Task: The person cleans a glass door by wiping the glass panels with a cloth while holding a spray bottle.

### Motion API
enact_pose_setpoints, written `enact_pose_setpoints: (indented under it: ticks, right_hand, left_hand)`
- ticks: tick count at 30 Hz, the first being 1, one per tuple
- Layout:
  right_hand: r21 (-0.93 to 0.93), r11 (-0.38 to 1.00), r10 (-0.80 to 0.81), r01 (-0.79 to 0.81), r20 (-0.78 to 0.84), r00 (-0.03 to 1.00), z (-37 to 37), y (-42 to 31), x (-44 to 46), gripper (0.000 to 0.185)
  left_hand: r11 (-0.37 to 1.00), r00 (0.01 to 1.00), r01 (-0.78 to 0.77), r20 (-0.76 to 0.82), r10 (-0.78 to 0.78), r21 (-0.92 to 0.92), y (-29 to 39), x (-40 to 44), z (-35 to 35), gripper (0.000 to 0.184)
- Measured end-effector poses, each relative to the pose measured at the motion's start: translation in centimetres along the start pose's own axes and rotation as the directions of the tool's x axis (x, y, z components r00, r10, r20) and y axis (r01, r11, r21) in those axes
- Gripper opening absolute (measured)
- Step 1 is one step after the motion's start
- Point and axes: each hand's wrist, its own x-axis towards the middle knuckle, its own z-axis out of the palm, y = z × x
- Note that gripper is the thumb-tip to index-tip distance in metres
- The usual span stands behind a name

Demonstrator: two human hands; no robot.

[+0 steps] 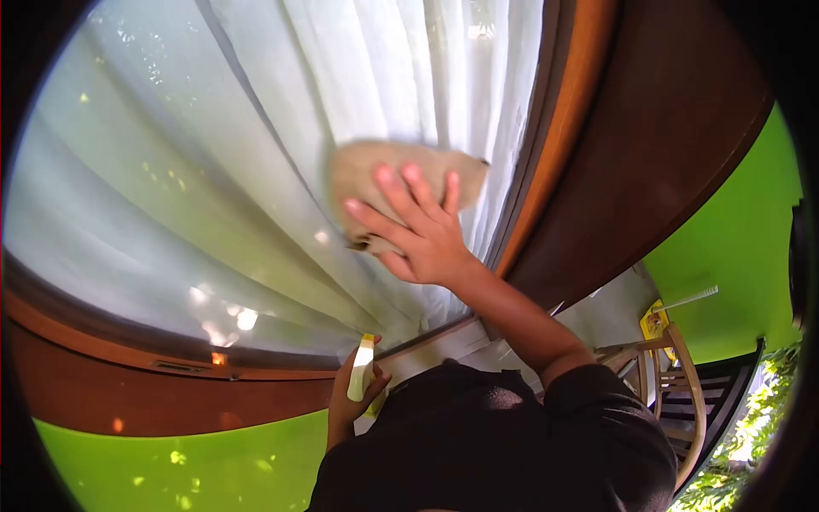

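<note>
A tan cloth [354, 175] lies flat against the window glass [247, 205], behind which white curtains hang. My right hand [422, 226] presses on the cloth with its fingers spread, the cloth's edges showing above and to the left of the fingers. Low in the view, close to my body, my left hand [352, 392] is wrapped round a spray bottle with a white and yellow top [362, 371]. The lower part of the bottle is mostly hidden by the hand and my dark shirt.
An orange-brown wooden frame [567, 111] borders the glass on the right and below. Green wall [725, 264] shows at the right and lower left. A wooden chair [693, 401] stands at the lower right, near a yellow object [654, 322] and dark slats.
</note>
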Motion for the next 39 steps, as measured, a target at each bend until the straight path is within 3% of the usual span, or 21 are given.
enact_pose_setpoints:
  ticks: [3,7,11,12,15,18,22,24,27,32,35,37,38,39]
  right_hand:
    - [0.022,0.996,0.092,-0.091,-0.018,0.996,0.3,2.3,-3.9,0.071]
    - [0.079,0.960,0.279,-0.268,-0.199,0.939,-3.6,4.5,3.1,0.062]
    - [0.013,0.972,0.216,-0.235,-0.449,0.867,-4.6,4.7,12.2,0.066]
    - [-0.025,0.959,0.259,-0.281,-0.314,0.913,-6.3,2.9,14.3,0.067]
    - [-0.198,0.971,0.128,-0.132,-0.035,0.991,-6.3,-0.8,15.6,0.067]
    - [-0.021,0.995,-0.100,0.099,-0.031,0.995,-2.8,-2.1,12.0,0.076]
    - [-0.115,0.976,-0.181,0.184,0.038,0.983,0.4,-1.7,3.7,0.080]
    - [-0.129,0.979,-0.152,0.157,0.043,0.987,1.1,0.3,0.1,0.077]
    - [-0.016,0.999,0.031,-0.032,-0.082,0.996,0.0,3.7,-1.1,0.067]
    - [0.098,0.956,0.293,-0.276,-0.320,0.901,-3.6,4.1,8.2,0.069]
    - [0.242,0.919,0.391,-0.311,-0.459,0.798,-3.4,1.9,13.3,0.066]
    - [0.187,0.937,0.347,-0.294,-0.425,0.836,-2.6,-0.4,15.0,0.068]
    - [0.070,0.956,0.291,-0.285,-0.356,0.888,-2.7,-1.6,15.2,0.073]
    - [0.093,0.966,0.259,-0.242,-0.308,0.915,-2.1,-3.2,14.8,0.066]
  left_hand:
    - [1.000,1.000,-0.004,-0.007,0.004,0.018,0.0,-0.2,-0.2,0.066]
    - [1.000,1.000,0.002,-0.002,-0.002,-0.002,-0.2,-0.5,-0.1,0.066]
    - [0.999,0.999,-0.004,-0.035,0.003,-0.033,-0.3,-0.3,0.3,0.064]
    - [1.000,0.999,-0.010,-0.034,0.009,-0.027,-0.3,-0.3,0.4,0.064]
    - [1.000,0.999,-0.021,-0.037,0.020,-0.019,-0.5,-0.1,0.4,0.064]
    - [1.000,0.999,-0.017,-0.046,0.016,-0.026,-0.6,0.1,0.6,0.064]
    - [1.000,0.998,-0.007,-0.065,0.006,-0.012,-0.3,0.0,0.7,0.064]
    - [1.000,0.997,0.001,-0.079,-0.001,0.007,-0.5,-0.4,0.8,0.063]
    - [0.999,0.995,0.012,-0.100,-0.009,0.030,-1.0,-1.0,0.7,0.062]
    - [0.995,0.996,0.067,-0.057,-0.071,-0.069,-1.0,-1.8,0.3,0.062]
    - [0.998,0.997,0.043,-0.067,-0.046,-0.042,-1.0,-2.1,0.0,0.062]
    - [0.999,0.995,0.031,-0.089,-0.033,-0.024,-1.2,-2.5,-0.3,0.062]
    - [1.000,0.995,0.022,-0.099,-0.023,-0.013,-0.8,-2.5,-0.3,0.062]
    - [1.000,0.995,0.017,-0.095,-0.017,-0.008,-0.5,-2.6,-0.5,0.062]
